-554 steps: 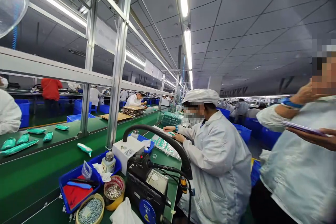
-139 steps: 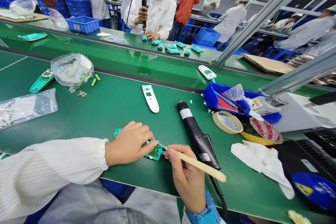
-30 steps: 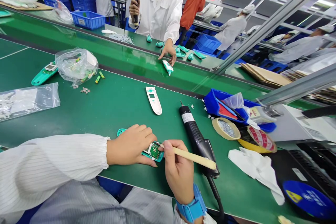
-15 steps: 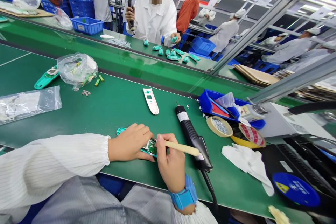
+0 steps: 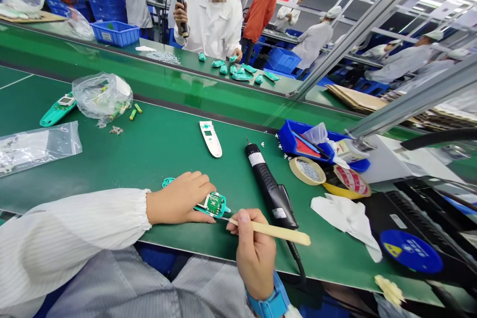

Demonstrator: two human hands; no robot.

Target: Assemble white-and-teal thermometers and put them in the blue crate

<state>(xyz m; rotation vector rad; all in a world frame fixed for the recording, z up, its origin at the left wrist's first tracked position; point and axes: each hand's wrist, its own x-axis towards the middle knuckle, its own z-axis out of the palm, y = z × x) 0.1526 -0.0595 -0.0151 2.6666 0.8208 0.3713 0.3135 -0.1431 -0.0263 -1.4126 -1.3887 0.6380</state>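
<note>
My left hand [image 5: 181, 198] lies across a teal plastic housing with a green circuit board [image 5: 215, 203] in it, fingers wrapped over it and holding it to the green table. In my right hand [image 5: 254, 246] is a slim hand tool with a cream handle [image 5: 285, 233], pinched near its front. Its thin metal tip meets the near edge of the housing, close to my left thumb. Beyond the hands lies a white, curved cover [image 5: 211, 140] with a small window. A black electric screwdriver [image 5: 269, 184] rests right of the housing. Fingers hide much of the housing's left part.
At right are a blue parts bin [image 5: 294, 134], a tape roll holding small screws [image 5: 307, 171] and a crumpled white cloth [image 5: 345, 221]. At left lie a plastic bag with batteries [image 5: 102, 94] and another teal housing [image 5: 55, 112]. Across the table a co-worker [image 5: 212, 25] holds a screwdriver.
My right hand has drawn back right and toward me, taking the tool tip from over the board to the housing's near edge. More of the board shows. The co-worker's hand has lowered.
</note>
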